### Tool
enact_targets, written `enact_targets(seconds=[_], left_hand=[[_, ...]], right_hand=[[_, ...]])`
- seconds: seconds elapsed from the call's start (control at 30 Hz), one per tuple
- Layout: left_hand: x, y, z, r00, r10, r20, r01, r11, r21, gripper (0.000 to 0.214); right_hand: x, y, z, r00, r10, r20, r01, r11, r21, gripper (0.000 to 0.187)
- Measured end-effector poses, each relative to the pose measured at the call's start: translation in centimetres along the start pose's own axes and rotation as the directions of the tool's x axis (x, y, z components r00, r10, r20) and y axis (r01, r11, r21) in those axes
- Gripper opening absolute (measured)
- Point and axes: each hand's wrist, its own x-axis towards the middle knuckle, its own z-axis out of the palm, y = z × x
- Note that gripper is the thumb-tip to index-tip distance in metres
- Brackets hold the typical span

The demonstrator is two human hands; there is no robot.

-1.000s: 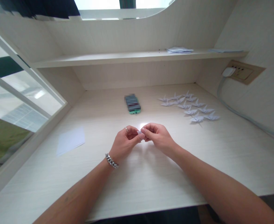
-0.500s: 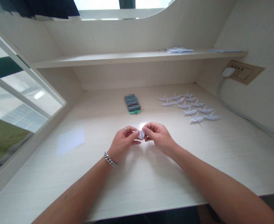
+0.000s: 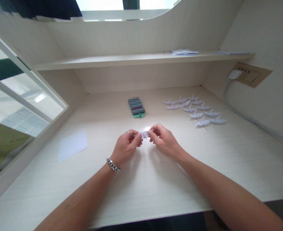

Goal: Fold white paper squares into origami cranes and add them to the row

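Observation:
My left hand [image 3: 128, 147], with a ring and a chain bracelet, pinches one side of a small folded white paper crane [image 3: 145, 135]. My right hand [image 3: 164, 141] pinches its other side, and the fingers hide part of the paper. Both hands hover just above the pale wood-grain desk [image 3: 156, 179]. Farther ahead, several finished white paper cranes [image 3: 194, 110] stand in loose rows, to the right of my right hand. A flat white paper sheet [image 3: 72, 146] lies to the left of my left hand.
A pixelated phone-sized object [image 3: 136, 107] with a teal edge lies ahead of my hands. Above the desk runs a shelf [image 3: 141, 58] holding a paper stack [image 3: 184, 52]. A wall socket [image 3: 248, 75] with a plugged-in cable is on the right, and a window [image 3: 18, 93] is on the left.
My hands have drawn slightly apart and upward. The folded paper, mostly hidden a second ago, now shows spread sideways between my fingers.

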Motion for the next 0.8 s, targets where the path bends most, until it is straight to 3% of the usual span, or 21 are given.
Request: enact_targets(seconds=[0.1,0.2,0.3,0.47,0.57,0.7,0.8], left_hand=[[-0.1,-0.3,0.0,0.998,0.063,0.004,-0.063,0.987,0.146,0.025],[-0.3,-0.4,-0.1,0.994,0.104,0.023,-0.106,0.976,0.192,0.022],[-0.4,-0.3,-0.2,0.99,0.122,0.064,-0.132,0.976,0.175,0.02],[-0.4,0.5,-0.5,0.983,0.122,0.136,-0.151,0.963,0.225,0.021],[-0.4,0.6,-0.6,0.977,0.059,0.203,-0.099,0.977,0.19,0.026],[-0.3,0.6,-0.7,0.958,-0.048,0.283,0.056,0.998,-0.018,0.026],[-0.2,0.6,-0.8,0.942,-0.106,0.319,0.191,0.951,-0.245,0.026]], right_hand=[[-0.3,-0.3,-0.3,0.996,-0.072,0.055,0.081,0.977,-0.197,0.014],[-0.2,-0.5,-0.6,0.981,-0.062,0.186,0.117,0.947,-0.3,0.016],[-0.1,-0.4,-0.7,0.956,-0.026,0.292,0.119,0.944,-0.307,0.019],[-0.2,-0.4,-0.8,0.93,-0.033,0.365,0.137,0.955,-0.262,0.02],[-0.1,-0.5,-1.0,0.894,0.026,0.446,0.029,0.993,-0.115,0.02],[0.0,-0.7,-1.3,0.829,0.114,0.548,-0.21,0.971,0.116,0.032],[0.0,-0.9,-1.2,0.836,0.13,0.534,-0.296,0.925,0.238,0.034]])
